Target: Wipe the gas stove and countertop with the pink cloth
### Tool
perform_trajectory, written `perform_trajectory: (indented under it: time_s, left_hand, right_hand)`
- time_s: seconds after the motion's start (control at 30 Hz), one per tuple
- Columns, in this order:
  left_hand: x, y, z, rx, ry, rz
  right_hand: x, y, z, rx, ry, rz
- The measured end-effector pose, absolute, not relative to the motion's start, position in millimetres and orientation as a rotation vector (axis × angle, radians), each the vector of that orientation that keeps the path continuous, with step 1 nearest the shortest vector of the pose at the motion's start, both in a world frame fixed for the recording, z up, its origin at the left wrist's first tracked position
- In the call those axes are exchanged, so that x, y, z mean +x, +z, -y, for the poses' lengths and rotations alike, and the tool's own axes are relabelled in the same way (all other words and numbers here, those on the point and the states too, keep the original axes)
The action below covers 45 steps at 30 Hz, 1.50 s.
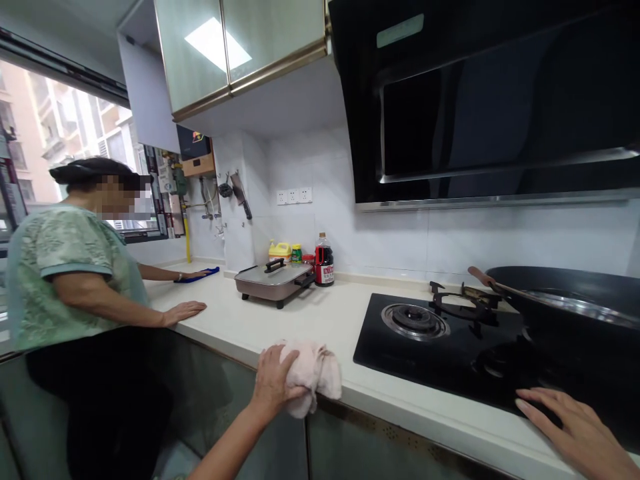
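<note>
My left hand (275,380) grips a pale pink cloth (320,373) at the front edge of the white countertop (280,327); part of the cloth hangs over that edge. My right hand (565,420) has its fingers stretched out at the front of the black gas stove (400,367), low on the right, with nothing in it. Whether its fingertips touch the glass I cannot tell. On the stove, the left burner (415,321) is bare, and a loose black pot stand (465,307) lies behind it.
A large wok (575,300) with a wooden handle sits at the right. An electric pan with a lid (275,283) stands farther back, beside a dark sauce bottle (324,260). At the left a co-worker (80,267) leans on the counter, one hand on a blue cloth (200,275). A range hood (480,113) overhangs the stove.
</note>
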<state>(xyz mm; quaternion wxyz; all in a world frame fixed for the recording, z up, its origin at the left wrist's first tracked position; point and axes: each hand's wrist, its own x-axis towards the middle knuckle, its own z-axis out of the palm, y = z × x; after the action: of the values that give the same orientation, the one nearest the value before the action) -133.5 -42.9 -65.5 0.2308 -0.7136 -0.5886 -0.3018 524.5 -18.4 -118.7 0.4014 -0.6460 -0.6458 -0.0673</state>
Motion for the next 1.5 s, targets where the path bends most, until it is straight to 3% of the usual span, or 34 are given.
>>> perform_trajectory:
  time_s: [0.3, 0.5, 0.8, 1.03, 1.17, 1.5]
  left_hand:
    - [11, -118, 53, -2.038, -1.018, 1.322]
    - [79, -105, 64, -2.134, -1.130, 1.337]
    - [-27, -84, 56, -2.163, -0.909, 1.257]
    - [-113, -17, 37, -2.198, -0.463, 1.936]
    - [-116, 16, 14, -2.099, -0.318, 2.176]
    - [-38, 27, -55, -2.065, -0.404, 2.326]
  right_hand:
    - [526, -115, 22, -1.665, -0.053, 1.675]
    - [525, -109, 29, -1.699, -0.065, 1.686]
    - [511, -92, 45, -1.750, -0.063, 1.754]
    - [507, -89, 50, -1.759, -0.048, 1.783]
    - [500, -87, 52, -1.756, -0.063, 1.779]
    - [484, -76, 57, -1.815, -0.123, 1.781]
